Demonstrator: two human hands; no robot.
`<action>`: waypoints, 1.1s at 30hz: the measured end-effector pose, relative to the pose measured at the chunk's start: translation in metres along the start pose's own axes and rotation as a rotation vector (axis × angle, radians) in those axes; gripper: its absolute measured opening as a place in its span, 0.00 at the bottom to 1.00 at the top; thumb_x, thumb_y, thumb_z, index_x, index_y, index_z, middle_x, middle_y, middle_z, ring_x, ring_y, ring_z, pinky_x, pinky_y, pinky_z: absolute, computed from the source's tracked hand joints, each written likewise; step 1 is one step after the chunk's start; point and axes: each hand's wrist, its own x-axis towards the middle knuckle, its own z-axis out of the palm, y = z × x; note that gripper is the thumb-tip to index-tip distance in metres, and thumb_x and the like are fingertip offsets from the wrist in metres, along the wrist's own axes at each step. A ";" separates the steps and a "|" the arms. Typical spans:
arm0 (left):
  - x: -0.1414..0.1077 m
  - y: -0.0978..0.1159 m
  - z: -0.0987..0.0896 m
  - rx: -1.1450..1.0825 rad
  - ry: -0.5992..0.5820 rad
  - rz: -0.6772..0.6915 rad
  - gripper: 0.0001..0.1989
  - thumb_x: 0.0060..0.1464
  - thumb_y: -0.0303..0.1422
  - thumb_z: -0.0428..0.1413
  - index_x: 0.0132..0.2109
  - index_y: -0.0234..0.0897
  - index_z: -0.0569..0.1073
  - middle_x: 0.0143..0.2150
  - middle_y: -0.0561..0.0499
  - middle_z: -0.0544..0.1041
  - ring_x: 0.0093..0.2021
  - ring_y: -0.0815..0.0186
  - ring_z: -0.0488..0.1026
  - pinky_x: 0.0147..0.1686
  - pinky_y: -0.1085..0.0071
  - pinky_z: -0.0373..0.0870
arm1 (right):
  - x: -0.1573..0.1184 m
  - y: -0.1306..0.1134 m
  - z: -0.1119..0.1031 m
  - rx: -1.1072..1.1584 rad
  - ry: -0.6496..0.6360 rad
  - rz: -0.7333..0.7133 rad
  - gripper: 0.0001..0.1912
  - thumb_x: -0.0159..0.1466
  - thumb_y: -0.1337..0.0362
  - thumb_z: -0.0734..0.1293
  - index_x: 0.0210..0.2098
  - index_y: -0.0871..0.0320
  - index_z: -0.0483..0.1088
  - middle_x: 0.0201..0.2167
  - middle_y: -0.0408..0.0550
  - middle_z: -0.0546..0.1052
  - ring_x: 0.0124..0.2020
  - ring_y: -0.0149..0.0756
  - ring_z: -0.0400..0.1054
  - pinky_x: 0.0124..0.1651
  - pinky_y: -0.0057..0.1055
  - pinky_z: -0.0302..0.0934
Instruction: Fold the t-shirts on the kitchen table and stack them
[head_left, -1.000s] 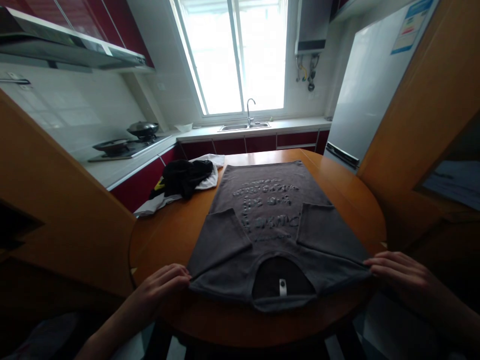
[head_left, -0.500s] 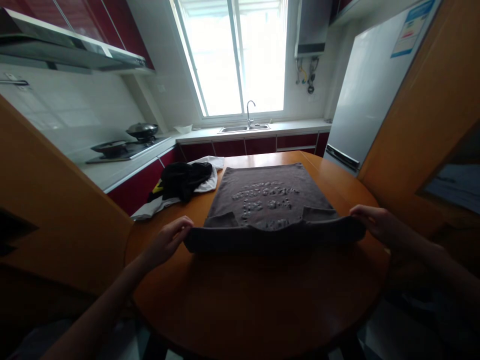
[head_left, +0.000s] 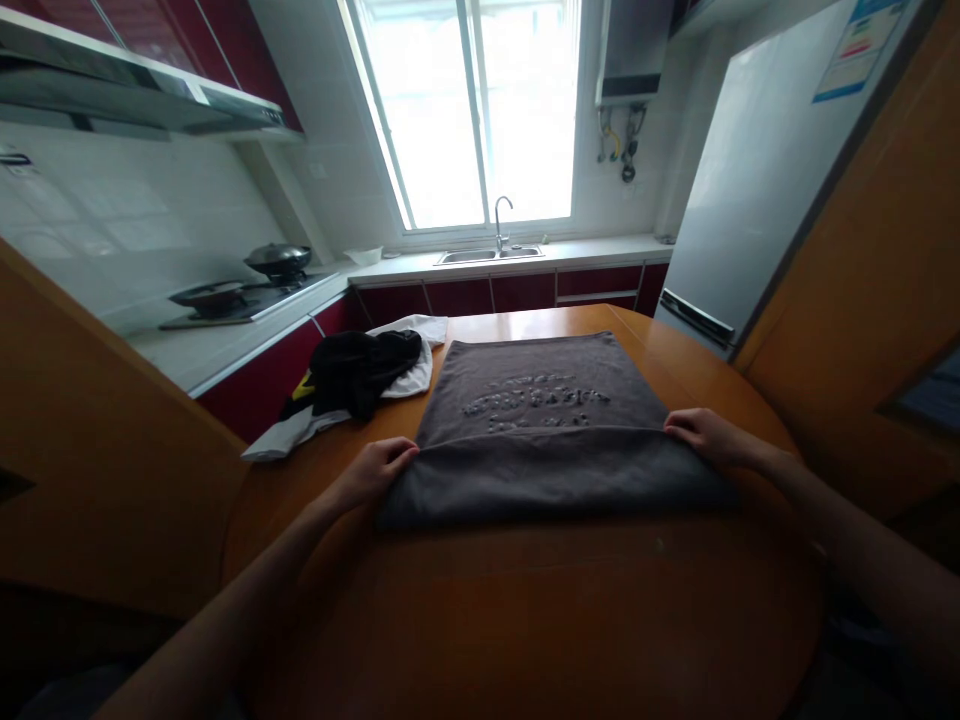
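A dark grey T-shirt (head_left: 555, 375) with raised lettering lies flat on the round wooden table (head_left: 540, 610). Its near part is turned over away from me, and the straight folded flap covers the lower rows of letters. My left hand (head_left: 379, 470) pinches the flap's left corner between thumb and fingers. At the opposite corner, my right hand (head_left: 701, 435) pinches the same flap edge. Both hands are closed on the cloth, which is stretched between them.
A heap of black clothing (head_left: 364, 365) with a white garment (head_left: 420, 375) under it lies at the table's left. Beyond stand a counter with a sink (head_left: 491, 256), a stove with a lidded wok (head_left: 277, 260), and a fridge (head_left: 757, 170) on the right.
Both hands have carried the near edge of the T-shirt forward and laid it down over the printed part. My hands are now closer together.
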 end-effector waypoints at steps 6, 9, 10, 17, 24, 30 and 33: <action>0.004 0.007 -0.014 -0.086 0.032 -0.047 0.22 0.52 0.53 0.60 0.39 0.38 0.82 0.38 0.47 0.84 0.39 0.55 0.79 0.40 0.67 0.74 | -0.005 -0.008 -0.015 0.086 0.052 0.006 0.23 0.60 0.43 0.67 0.34 0.57 0.78 0.32 0.50 0.81 0.34 0.44 0.73 0.38 0.36 0.65; 0.009 0.016 -0.024 -0.063 0.152 -0.056 0.23 0.52 0.54 0.59 0.41 0.38 0.82 0.39 0.47 0.84 0.40 0.55 0.79 0.40 0.67 0.74 | -0.001 -0.012 -0.030 0.069 0.183 -0.010 0.24 0.61 0.42 0.67 0.36 0.57 0.78 0.34 0.51 0.81 0.36 0.45 0.73 0.39 0.37 0.65; 0.011 0.019 -0.027 -0.048 0.197 -0.061 0.24 0.53 0.54 0.59 0.42 0.37 0.82 0.39 0.47 0.84 0.39 0.55 0.79 0.39 0.67 0.74 | 0.001 -0.013 -0.035 0.064 0.228 -0.016 0.24 0.61 0.42 0.67 0.36 0.57 0.78 0.35 0.52 0.81 0.36 0.45 0.73 0.39 0.37 0.65; 0.043 0.004 -0.015 -0.065 0.201 -0.058 0.23 0.51 0.53 0.60 0.39 0.37 0.82 0.37 0.46 0.84 0.38 0.55 0.79 0.39 0.66 0.74 | 0.043 0.001 -0.026 0.043 0.267 -0.022 0.18 0.62 0.48 0.66 0.35 0.57 0.77 0.34 0.51 0.81 0.37 0.45 0.73 0.41 0.38 0.65; 0.062 -0.015 -0.003 -0.080 0.191 -0.060 0.22 0.51 0.52 0.60 0.39 0.36 0.82 0.38 0.45 0.84 0.39 0.55 0.80 0.40 0.66 0.74 | 0.063 0.018 -0.007 0.060 0.192 -0.008 0.16 0.61 0.51 0.66 0.33 0.57 0.77 0.32 0.50 0.81 0.37 0.44 0.74 0.42 0.38 0.65; 0.082 -0.014 -0.012 -0.040 0.342 -0.053 0.25 0.52 0.52 0.60 0.43 0.35 0.82 0.41 0.44 0.84 0.41 0.54 0.80 0.42 0.65 0.74 | 0.075 0.013 -0.028 0.041 0.312 -0.019 0.18 0.61 0.48 0.66 0.34 0.57 0.77 0.34 0.51 0.81 0.37 0.45 0.74 0.42 0.38 0.65; 0.092 -0.018 -0.002 -0.015 0.294 -0.061 0.25 0.50 0.54 0.59 0.40 0.36 0.82 0.39 0.45 0.84 0.40 0.53 0.80 0.41 0.66 0.73 | 0.088 0.017 -0.020 0.052 0.309 -0.005 0.18 0.60 0.48 0.66 0.32 0.57 0.77 0.32 0.51 0.81 0.36 0.44 0.74 0.42 0.37 0.65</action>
